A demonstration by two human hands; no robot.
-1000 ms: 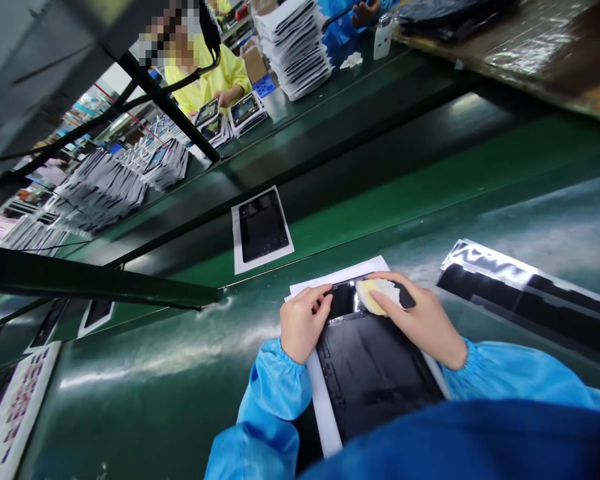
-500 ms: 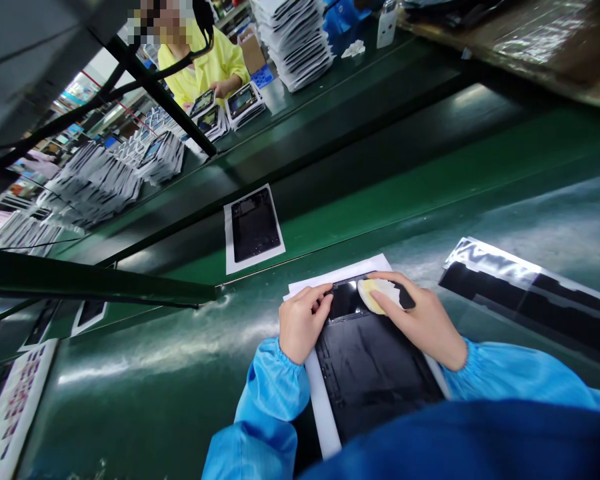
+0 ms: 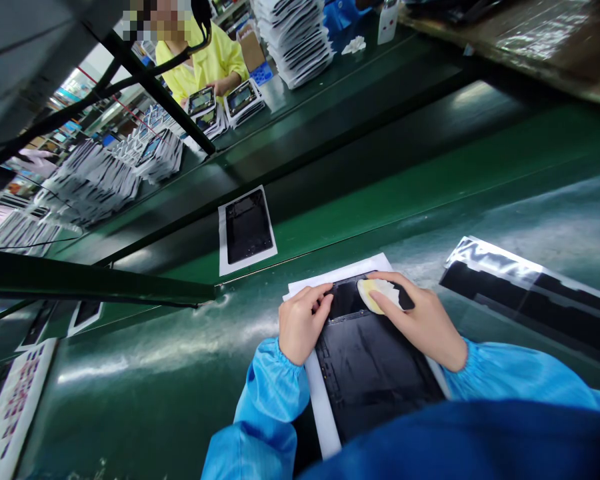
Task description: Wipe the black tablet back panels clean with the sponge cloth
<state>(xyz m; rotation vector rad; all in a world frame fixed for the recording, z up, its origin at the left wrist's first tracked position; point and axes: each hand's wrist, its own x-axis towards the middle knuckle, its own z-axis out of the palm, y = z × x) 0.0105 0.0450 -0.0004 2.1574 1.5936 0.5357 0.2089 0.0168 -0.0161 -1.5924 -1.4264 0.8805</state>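
A flat black tablet panel (image 3: 375, 367) lies on white sheets (image 3: 325, 427) in front of me, with a glossy band across its far end. My left hand (image 3: 303, 323) is closed, thumb and fingers pinching the panel's far left corner. Between the thumb and fingers of my right hand (image 3: 423, 320) is a pale yellow and white wiping pad (image 3: 375, 295), resting on the glossy band. Whether it is cloth or sponge I cannot tell. The panel's near end is hidden behind my blue clothing.
Another black panel on white paper (image 3: 249, 227) rests on the green belt ahead. Dark film strips (image 3: 525, 300) lie at the right, a sheet with small labels (image 3: 20, 400) at the left. A metal bar (image 3: 95, 279) juts in. Across the belt, a person in yellow (image 3: 225, 60) handles devices near tall stacks.
The panel on the belt has shifted slightly left. A bright reflection on the glossy band beside the pad has gone. My hands look the same.
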